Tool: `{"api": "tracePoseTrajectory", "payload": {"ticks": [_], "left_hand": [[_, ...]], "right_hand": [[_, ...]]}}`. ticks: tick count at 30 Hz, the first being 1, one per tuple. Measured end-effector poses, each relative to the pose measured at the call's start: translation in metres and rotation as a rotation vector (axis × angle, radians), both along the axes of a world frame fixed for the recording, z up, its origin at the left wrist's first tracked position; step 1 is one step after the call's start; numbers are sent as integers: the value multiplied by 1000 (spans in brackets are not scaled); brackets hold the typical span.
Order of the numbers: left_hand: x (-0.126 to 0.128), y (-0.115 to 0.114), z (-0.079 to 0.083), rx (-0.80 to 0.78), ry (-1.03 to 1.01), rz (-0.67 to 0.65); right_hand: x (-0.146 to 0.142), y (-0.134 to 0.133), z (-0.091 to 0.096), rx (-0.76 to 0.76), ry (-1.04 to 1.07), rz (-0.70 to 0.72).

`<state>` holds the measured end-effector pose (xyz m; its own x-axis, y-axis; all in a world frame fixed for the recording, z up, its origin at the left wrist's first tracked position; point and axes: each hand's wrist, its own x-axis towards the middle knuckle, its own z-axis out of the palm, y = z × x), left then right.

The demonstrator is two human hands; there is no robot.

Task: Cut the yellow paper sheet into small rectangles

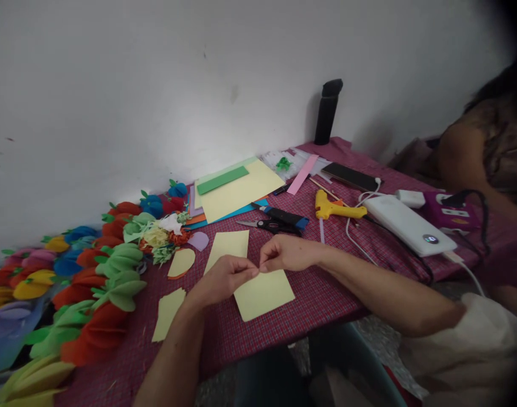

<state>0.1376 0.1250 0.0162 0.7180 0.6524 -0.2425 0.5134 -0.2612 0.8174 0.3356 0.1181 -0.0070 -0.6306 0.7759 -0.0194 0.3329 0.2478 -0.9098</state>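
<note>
My left hand (227,278) and my right hand (286,252) meet fingertip to fingertip, both in a pinch at the top edge of a pale yellow sheet of paper (266,299). The sheet lies low over the checked tablecloth. Just behind my hands is another pale yellow paper piece (228,244), partly covered by my left hand. Cut yellow shapes, one rounded (182,263) and one with a ragged top (168,315), lie left of my left hand. Beyond my hands rest black-handled scissors (272,225) and a utility knife (284,216).
Several colourful paper fruits (118,260) crowd the table's left side. Stacked coloured sheets (241,192) lie at the back. To the right are a yellow glue gun (335,208), a phone (354,176), a white power bank (409,225), cables and a purple socket box (449,212). A black bottle (327,113) stands near the wall; another person sits at right.
</note>
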Motion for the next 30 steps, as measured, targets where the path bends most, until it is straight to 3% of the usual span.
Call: {"api": "tracePoseTrajectory", "payload": {"ticks": [6, 11, 13, 16, 19, 22, 24, 27, 30], "left_hand": [[-6, 5, 3, -108, -11, 96], [-24, 3, 24, 64, -10, 195], [-34, -5, 28, 133, -63, 330], [-38, -30, 23, 124, -315, 613], [-23, -63, 9, -57, -519, 546], [-3, -90, -5, -168, -506, 563], [6, -100, -11, -207, -499, 604], [8, -109, -16, -224, -468, 565], [5, -114, -18, -197, -398, 551]], "right_hand": [[12, 3, 7, -172, 9, 36], [30, -12, 24, -175, 55, 4], [39, -24, 29, -174, 96, -76], [43, -47, 26, -195, 220, -252], [32, -72, 13, -198, 356, -450], [14, -94, 1, -185, 426, -587], [4, -105, -3, -177, 412, -542], [-4, -113, 1, -172, 407, -452], [-7, -113, 5, -214, 392, -475]]}}
